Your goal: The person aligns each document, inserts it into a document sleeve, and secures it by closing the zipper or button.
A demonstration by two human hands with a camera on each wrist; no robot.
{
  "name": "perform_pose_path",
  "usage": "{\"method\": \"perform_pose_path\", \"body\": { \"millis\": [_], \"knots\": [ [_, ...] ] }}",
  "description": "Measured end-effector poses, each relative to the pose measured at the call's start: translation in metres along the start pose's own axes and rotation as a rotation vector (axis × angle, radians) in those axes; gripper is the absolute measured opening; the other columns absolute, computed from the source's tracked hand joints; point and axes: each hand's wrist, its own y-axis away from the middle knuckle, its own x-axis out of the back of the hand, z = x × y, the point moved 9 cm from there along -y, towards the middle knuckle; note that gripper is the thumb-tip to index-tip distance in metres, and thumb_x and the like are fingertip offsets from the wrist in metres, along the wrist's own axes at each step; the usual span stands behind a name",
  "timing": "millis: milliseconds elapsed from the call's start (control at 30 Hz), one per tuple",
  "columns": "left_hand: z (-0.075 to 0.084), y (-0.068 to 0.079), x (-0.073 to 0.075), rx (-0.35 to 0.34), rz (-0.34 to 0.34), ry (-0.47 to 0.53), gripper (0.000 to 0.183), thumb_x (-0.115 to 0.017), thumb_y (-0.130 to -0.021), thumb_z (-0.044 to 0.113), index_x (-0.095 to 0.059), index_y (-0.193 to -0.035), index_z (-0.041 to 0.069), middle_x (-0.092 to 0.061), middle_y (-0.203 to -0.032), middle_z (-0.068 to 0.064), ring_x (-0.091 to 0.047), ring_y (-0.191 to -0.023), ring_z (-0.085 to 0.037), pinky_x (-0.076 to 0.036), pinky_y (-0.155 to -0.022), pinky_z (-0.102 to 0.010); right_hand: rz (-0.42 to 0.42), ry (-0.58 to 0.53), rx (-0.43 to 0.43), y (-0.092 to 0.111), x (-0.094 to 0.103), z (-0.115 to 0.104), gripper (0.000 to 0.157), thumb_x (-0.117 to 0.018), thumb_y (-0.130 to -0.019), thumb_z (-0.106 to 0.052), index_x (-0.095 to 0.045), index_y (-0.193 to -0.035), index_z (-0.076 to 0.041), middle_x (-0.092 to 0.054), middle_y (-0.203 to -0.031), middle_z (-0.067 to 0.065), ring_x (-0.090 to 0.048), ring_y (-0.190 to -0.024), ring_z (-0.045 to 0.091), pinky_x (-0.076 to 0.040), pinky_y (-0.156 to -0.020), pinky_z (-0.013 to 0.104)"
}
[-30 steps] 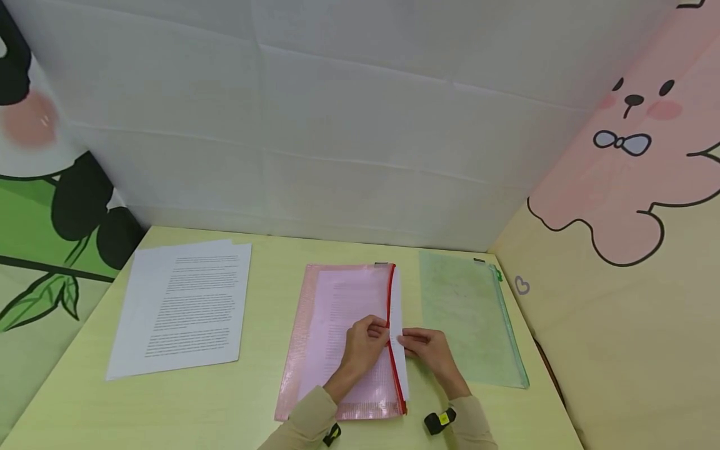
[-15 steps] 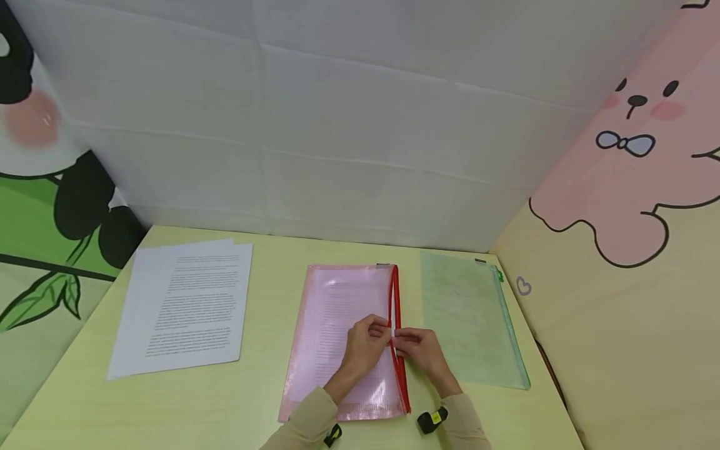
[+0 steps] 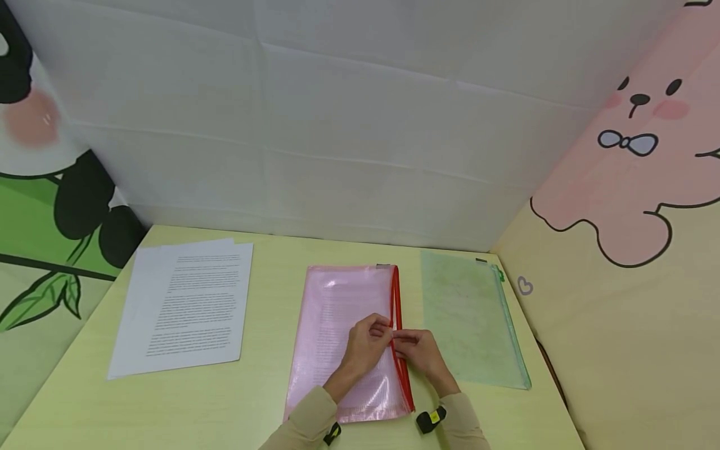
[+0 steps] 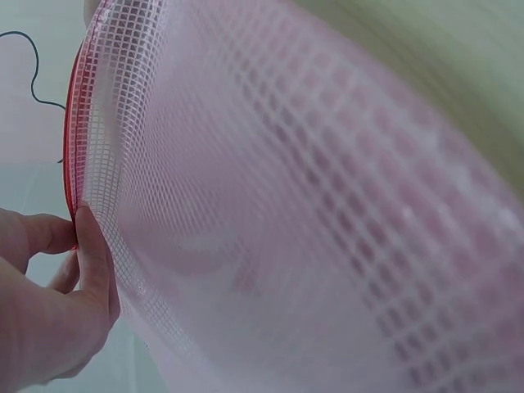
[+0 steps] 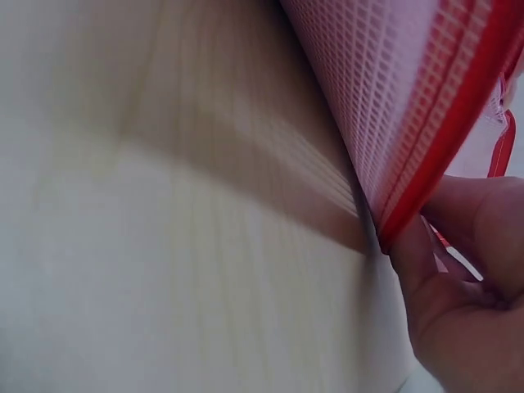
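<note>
A pink mesh zip pouch (image 3: 329,369) lies on the table, its opening edged by a red zipper (image 3: 399,294) along the right side. Printed paper (image 3: 336,312) shows through its front inside. My left hand (image 3: 362,347) pinches the upper red edge between thumb and fingers, which the left wrist view shows lifted in a curve. Opposite it, close by, my right hand (image 3: 424,356) pinches the other red edge. In the right wrist view, thumb and fingers of the right hand (image 5: 467,278) grip the red-trimmed border of the pouch (image 5: 368,90).
To the left lies a stack of printed white sheets (image 3: 191,306). A green mesh zip pouch (image 3: 469,319) lies flat at the right. Behind the table (image 3: 270,400) rises a white cloth wall (image 3: 349,125), with cartoon-printed panels on both sides.
The white paper that stuck out past the red edge is now inside the pouch, behind the zipper. My right hand has moved slightly left, from the paper to the pouch's other red edge.
</note>
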Motion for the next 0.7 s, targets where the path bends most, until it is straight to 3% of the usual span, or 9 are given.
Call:
{"method": "perform_pose_path", "body": {
  "millis": [400, 700],
  "knots": [
    [0.0012, 0.0003, -0.0051, -0.04, -0.085, -0.096, 0.013, -0.064, -0.095, -0.002, -0.066, -0.107, -0.006, -0.069, -0.097, -0.016, -0.067, -0.09, -0.026, -0.059, -0.082, -0.031, -0.021, -0.009, 0.023, 0.003, 0.0011, 0.0008, 0.025, -0.068, -0.095, 0.004, -0.068, -0.117, 0.016, -0.073, -0.109, 0.026, -0.072, -0.085, 0.01, -0.062, -0.073, 0.029],
    [-0.0008, 0.0, -0.0048, -0.075, -0.093, -0.139, 0.012, -0.061, -0.097, -0.003, -0.064, -0.108, -0.002, -0.068, -0.095, -0.011, -0.067, -0.091, -0.024, -0.058, -0.084, -0.032, -0.013, -0.004, 0.025, 0.0046, -0.0017, -0.0014, 0.024, -0.068, -0.095, 0.005, -0.069, -0.116, 0.016, -0.073, -0.108, 0.026, -0.071, -0.083, 0.009, -0.062, -0.072, 0.027]
  ]
}}
